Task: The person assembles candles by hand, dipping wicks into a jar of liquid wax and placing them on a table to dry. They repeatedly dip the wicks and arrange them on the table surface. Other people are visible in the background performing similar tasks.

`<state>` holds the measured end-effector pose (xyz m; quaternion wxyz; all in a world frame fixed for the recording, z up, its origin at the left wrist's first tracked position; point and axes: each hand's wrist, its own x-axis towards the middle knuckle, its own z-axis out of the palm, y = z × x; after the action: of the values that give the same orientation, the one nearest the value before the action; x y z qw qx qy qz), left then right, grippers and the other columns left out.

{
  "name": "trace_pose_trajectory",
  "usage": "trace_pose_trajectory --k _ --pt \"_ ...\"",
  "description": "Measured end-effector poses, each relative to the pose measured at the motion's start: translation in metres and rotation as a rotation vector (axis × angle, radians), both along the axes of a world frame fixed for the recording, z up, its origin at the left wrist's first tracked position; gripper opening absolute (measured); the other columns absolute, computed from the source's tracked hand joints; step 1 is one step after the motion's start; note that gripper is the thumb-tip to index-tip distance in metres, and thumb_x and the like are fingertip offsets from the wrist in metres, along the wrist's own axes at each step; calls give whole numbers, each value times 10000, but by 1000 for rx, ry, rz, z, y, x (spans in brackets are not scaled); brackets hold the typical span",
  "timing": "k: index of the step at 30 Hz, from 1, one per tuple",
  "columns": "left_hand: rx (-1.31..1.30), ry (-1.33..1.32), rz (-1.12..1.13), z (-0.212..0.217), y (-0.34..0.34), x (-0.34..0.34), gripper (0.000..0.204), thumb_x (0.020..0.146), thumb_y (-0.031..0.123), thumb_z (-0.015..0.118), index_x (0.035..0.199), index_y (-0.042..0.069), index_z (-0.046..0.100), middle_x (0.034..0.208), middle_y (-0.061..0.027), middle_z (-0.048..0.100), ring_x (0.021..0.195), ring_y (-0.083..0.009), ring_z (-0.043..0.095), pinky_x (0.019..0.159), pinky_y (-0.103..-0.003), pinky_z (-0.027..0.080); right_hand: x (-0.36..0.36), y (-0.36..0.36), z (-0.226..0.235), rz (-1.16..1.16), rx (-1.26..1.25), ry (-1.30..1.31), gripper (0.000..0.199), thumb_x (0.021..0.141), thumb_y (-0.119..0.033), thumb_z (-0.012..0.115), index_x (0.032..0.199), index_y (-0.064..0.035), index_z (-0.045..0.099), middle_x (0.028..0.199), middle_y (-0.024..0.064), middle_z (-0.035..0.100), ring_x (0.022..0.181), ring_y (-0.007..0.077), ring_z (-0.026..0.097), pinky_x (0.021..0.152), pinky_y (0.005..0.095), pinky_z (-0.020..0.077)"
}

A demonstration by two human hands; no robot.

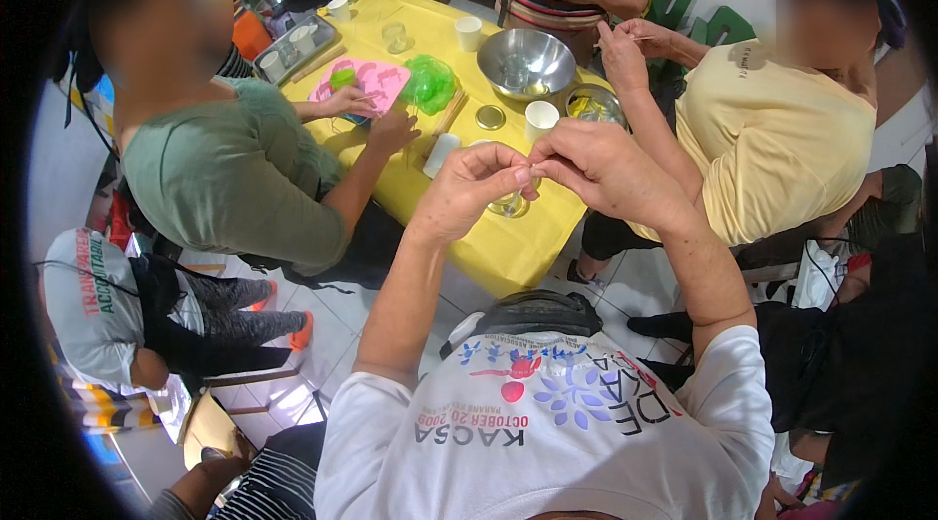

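both hands [532, 173] pinch something too small to tell

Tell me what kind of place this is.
Probably a craft class in a community room: several people crowd a table with a yellow cloth holding paper cups, a steel bowl and a pink mould tray.

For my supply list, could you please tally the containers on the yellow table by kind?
White paper cups: 5
Metal bowls: 2
Clear glass jars: 2
Grey trays: 1
Total: 10
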<state>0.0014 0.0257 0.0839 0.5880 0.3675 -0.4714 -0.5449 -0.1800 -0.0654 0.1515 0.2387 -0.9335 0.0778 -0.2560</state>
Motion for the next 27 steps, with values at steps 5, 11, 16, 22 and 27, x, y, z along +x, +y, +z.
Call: trace_pose_trajectory --k 5,11,16,22,27 --pt "-120 -390 206 -5 -1 -5 135 868 136 682 897 5 671 815 -48 681 766 -122 625 785 -291 492 -1 -1 -1 -1 -79 82 125 863 -104 624 917 -10 564 827 134 580 789 324 590 671 412 466" --pt "-322 -567 369 -18 -6 -9 125 844 130 697 903 20 687 792 -71 677 747 -145 619 820 -297 471 0 -5 -4 -5 -123 137 122 868 -89 615 919 -4 545 826 147 562 798 338 580 679 415 463" --pt "-177 -431 307 -29 -17 -5 131 859 115 686 939 11 693 868 -58 679 805 -123 612 840 -301 466 9 -18 -8 -33 -147 136 144 842 -124 609 887 2 558 828 167 578 798 362 595 677 438 475" --pt "-329 -675 399 -29 -19 0 115 834 92 699 913 12 676 880 -84 665 815 -152 614 804 -303 469 13 -20 -12 -49 -120 151 145 845 -136 605 884 -3 564 823 170 586 804 368 596 687 449 473" --pt "-504 -868 520 -27 -18 -2 97 811 88 695 880 36 650 851 -100 647 818 -252 621 960 -431 410 17 -20 -18 -38 -149 134 112 865 -93 610 901 -1 558 809 155 574 774 357 579 662 421 459"
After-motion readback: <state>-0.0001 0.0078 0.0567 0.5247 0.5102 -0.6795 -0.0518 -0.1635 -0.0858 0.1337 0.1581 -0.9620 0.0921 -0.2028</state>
